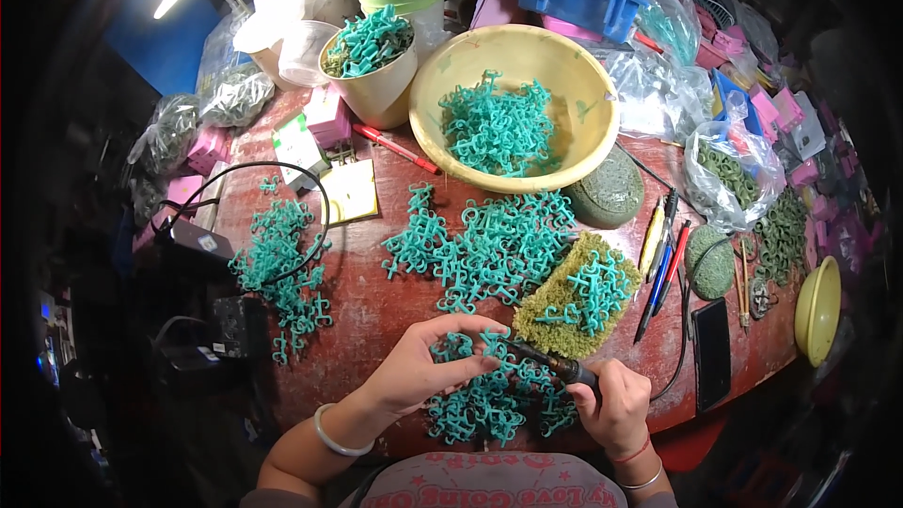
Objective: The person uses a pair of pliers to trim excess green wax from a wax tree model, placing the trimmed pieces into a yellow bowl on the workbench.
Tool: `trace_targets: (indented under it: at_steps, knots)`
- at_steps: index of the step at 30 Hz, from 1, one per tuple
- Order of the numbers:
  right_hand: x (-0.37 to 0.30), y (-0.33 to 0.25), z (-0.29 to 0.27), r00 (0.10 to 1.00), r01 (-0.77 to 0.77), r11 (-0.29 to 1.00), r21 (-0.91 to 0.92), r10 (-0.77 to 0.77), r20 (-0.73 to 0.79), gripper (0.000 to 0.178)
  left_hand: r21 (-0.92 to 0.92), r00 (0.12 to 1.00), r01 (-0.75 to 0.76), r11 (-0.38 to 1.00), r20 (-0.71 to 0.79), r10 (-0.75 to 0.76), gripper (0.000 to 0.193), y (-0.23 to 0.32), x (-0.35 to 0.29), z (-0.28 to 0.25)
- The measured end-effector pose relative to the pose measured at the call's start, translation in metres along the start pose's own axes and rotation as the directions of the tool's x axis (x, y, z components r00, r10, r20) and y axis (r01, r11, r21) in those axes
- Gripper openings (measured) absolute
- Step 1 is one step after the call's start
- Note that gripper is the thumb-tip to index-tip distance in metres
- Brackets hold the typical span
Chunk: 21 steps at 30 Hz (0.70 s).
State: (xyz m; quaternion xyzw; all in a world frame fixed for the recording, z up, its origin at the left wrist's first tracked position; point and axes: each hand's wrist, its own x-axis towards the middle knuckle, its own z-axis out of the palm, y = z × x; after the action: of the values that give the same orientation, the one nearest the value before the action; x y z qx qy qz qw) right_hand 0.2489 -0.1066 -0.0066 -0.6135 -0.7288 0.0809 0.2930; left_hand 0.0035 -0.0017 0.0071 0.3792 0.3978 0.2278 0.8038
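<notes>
My left hand (428, 367) is closed in a pinch, with a small teal piece (500, 331) at its fingertips. The piece's exact shape is partly hidden by my fingers. My right hand (618, 404) is wrapped round a black corded pen-shaped tool, like a soldering iron (576, 373); its thin end points left toward the pinched piece. Beneath both hands lies a loose heap of teal hooked pieces (484, 404). Just beyond the tool, a yellow-green rough-textured pad (546, 320) carries several more teal pieces (602, 292).
Larger teal heaps (499, 240) cover the red table (362, 310). Behind them stands a cream basin (433, 122) with teal pieces, beside a filled pot (381, 99). Pens (665, 268), a green stone-like block (607, 190) and a phone (712, 355) lie rightward. A black cable (685, 348) trails along the right.
</notes>
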Motion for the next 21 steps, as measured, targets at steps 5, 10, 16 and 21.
trace_targets:
  at_steps: [5,10,16,21]
  knots:
    - [0.0009,0.0005,-0.0014,1.0,-0.005,1.0,0.021,0.005,-0.001,0.037,0.021,1.0,-0.011,1.0,0.001,0.011,0.036,-0.0002,0.0005,-0.0003]
    - [0.0003,0.0012,-0.0015,1.0,-0.013,0.999,0.029,0.014,-0.013,0.037,0.007,1.0,-0.01,1.0,-0.012,0.01,0.036,-0.0002,0.0001,-0.0002]
    - [-0.0028,0.003,-0.0014,1.0,-0.007,1.0,0.013,0.007,0.014,0.039,-0.014,1.0,-0.016,1.0,-0.006,0.016,0.035,-0.0006,0.0002,-0.0004]
    - [-0.0003,0.0008,-0.0026,0.999,0.003,1.0,0.002,-0.004,0.035,0.04,0.008,1.0,-0.008,1.0,-0.015,0.008,0.034,0.0004,0.0003,0.0015]
